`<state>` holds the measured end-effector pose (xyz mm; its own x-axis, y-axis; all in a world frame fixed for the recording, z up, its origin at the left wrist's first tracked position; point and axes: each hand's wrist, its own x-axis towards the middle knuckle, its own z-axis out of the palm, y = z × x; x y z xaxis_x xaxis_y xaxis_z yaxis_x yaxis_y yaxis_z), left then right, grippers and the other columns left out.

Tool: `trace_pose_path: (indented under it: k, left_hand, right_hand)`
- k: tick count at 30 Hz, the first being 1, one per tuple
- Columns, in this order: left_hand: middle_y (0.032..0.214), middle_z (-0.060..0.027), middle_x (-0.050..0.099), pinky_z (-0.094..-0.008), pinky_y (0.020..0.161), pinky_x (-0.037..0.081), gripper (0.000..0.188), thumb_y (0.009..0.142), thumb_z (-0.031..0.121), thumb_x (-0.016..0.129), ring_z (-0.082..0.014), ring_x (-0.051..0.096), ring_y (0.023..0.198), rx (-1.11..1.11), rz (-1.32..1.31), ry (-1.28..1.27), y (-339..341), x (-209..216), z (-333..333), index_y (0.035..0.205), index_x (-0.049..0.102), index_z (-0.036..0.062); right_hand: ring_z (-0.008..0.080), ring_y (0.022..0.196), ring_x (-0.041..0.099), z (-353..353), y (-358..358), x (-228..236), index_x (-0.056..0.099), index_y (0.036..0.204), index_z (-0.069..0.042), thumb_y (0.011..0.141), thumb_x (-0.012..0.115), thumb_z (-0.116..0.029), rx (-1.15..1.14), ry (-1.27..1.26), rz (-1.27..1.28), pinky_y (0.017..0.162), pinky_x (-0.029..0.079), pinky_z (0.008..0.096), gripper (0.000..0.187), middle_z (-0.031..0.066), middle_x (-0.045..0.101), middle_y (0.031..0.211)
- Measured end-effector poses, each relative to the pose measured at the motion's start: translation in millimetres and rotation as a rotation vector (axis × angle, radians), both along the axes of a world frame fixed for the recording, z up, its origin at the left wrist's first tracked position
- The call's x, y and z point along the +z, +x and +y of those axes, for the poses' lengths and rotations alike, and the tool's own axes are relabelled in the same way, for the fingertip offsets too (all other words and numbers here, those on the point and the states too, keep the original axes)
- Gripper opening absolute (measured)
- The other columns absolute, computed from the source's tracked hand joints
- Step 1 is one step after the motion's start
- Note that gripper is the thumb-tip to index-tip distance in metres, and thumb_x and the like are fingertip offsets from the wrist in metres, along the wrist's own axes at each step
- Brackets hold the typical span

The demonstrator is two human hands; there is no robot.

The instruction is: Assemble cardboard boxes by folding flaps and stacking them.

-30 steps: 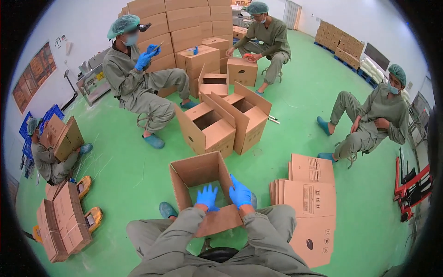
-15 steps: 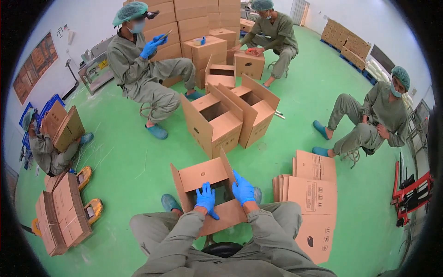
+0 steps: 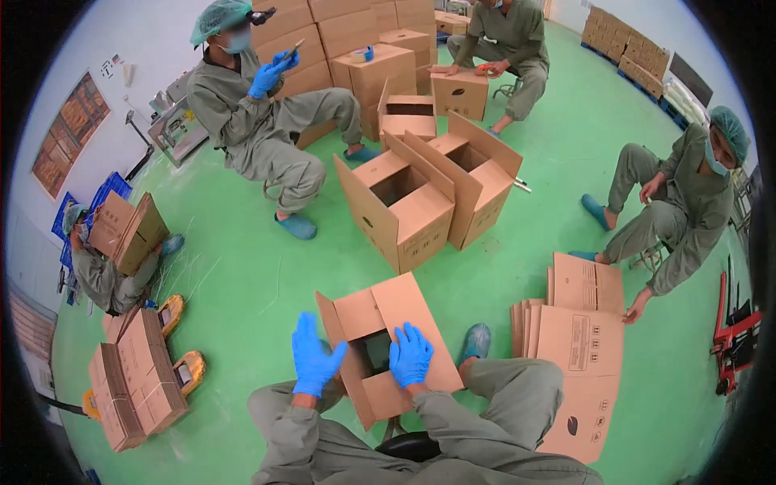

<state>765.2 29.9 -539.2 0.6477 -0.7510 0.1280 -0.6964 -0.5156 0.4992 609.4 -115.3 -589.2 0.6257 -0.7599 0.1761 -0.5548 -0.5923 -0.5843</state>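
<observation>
One box (image 3: 352, 314): right hand (image 3: 411, 356) is resting on right flap (image 3: 440, 356), left hand (image 3: 317, 357) is hovering by left edge (image 3: 353, 396), all fingers (image 3: 308, 326) extended.

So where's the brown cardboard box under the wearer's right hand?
Head view, lower centre: the box sits between the person's knees, left of the flattened brown cardboard stack.

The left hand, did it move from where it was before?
Yes, left: against the box, the left hand was over the middle earlier; now it is out at the left flap.
</observation>
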Motion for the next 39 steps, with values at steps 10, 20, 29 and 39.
trace_pose_path:
  k: [10, 20, 29, 39]
  left_hand:
    - [0.153, -0.0206, 0.014, -0.0739, 0.100, 0.010, 0.070, 0.087, 0.057, 0.047, -0.0527, 0.010, 0.137, 0.080, -0.143, 0.333, -68, -61, -145, 0.147, 0.028, 0.0271]
    - [0.152, -0.0209, 0.017, -0.0739, 0.099, 0.016, 0.065, 0.087, 0.054, 0.048, -0.0474, 0.018, 0.137, -0.394, -0.115, 0.217, -91, -45, -229, 0.146, 0.029, 0.0318]
    - [0.143, -0.0288, 0.033, -0.0423, 0.109, 0.028, 0.074, 0.089, 0.037, 0.057, -0.0436, 0.033, 0.132, -0.371, 0.211, -0.039, -62, 33, -144, 0.147, 0.023, 0.0050]
    - [0.147, -0.0274, 0.027, -0.0387, 0.111, 0.027, 0.083, 0.090, 0.043, 0.055, -0.0368, 0.030, 0.136, -0.306, 0.574, 0.090, -65, -33, -67, 0.146, 0.015, -0.0017]
  right_hand:
    - [0.0343, 0.104, 0.058, -35, -50, -16, 0.062, 0.110, -0.004, 0.094, 0.043, -0.023, 0.006, 0.807, -0.098, 0.092, 0.044, 0.0419, 0.032, 0.0149, 0.062, 0.112]
    - [0.0366, 0.118, 0.051, -15, -53, -62, 0.057, 0.124, -0.007, 0.090, 0.047, -0.043, 0.797, 0.611, 0.534, 0.101, 0.039, 0.0452, 0.051, 0.0204, 0.053, 0.129]
    - [0.0346, 0.122, 0.047, -241, -14, -23, 0.048, 0.130, -0.009, 0.079, 0.062, -0.032, 0.250, -0.376, 0.540, 0.102, 0.036, 0.0487, 0.058, 0.0192, 0.050, 0.132]
    - [0.0382, 0.112, 0.055, -330, -102, 48, 0.052, 0.127, -0.006, 0.084, 0.057, -0.041, 0.169, 0.147, 0.588, 0.096, 0.044, 0.0432, 0.056, 0.0238, 0.057, 0.122]
